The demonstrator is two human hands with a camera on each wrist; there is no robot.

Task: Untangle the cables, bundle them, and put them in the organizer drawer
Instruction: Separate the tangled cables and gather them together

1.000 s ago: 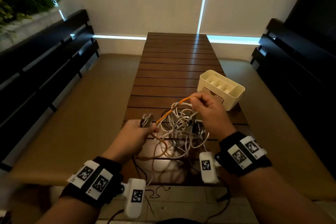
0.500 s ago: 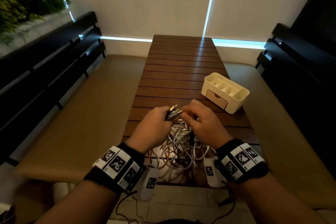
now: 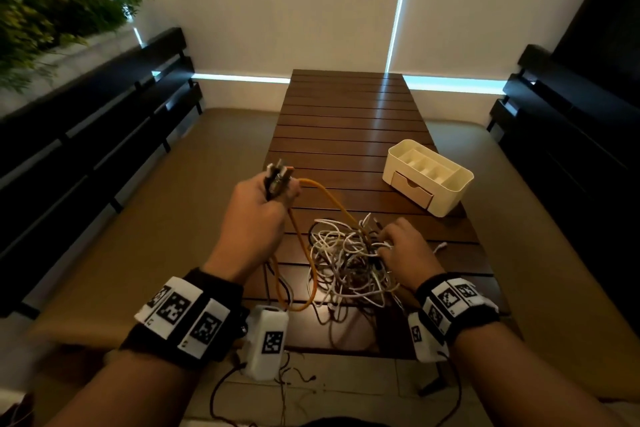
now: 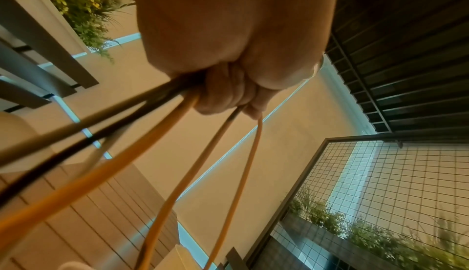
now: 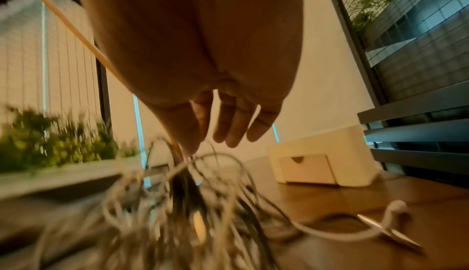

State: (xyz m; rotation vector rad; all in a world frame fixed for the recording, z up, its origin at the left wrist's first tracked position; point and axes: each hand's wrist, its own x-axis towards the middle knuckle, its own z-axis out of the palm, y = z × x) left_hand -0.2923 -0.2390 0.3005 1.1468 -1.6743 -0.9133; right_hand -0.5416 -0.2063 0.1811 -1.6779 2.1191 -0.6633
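My left hand (image 3: pixel 266 204) is raised over the table's left side and grips a bunch of cable plug ends (image 3: pixel 277 176). In the left wrist view the left hand (image 4: pixel 228 86) is a fist around orange and black cables (image 4: pixel 162 126). An orange cable (image 3: pixel 329 199) runs from that fist down into the tangle of white and dark cables (image 3: pixel 346 263) on the table. My right hand (image 3: pixel 398 246) rests on the tangle's right side. The right wrist view shows the right hand (image 5: pixel 228 130) with straight fingers reaching down to the tangle (image 5: pixel 177 204). The cream organizer (image 3: pixel 450 198) has its drawer (image 3: pixel 412 189) shut.
The slatted wooden table (image 3: pixel 346 114) extends away from me, bare beyond the organizer (image 5: pixel 355 166). A loose white plug end (image 5: pixel 396 208) lies right of the tangle. Dark benches flank both sides. Cushioned seats lie left and right of the table. Plants stand at upper left.
The hands have parted. My left hand moved up and left with the plug ends, pulling the orange cable taut. My right hand let go and dropped onto the tangle.
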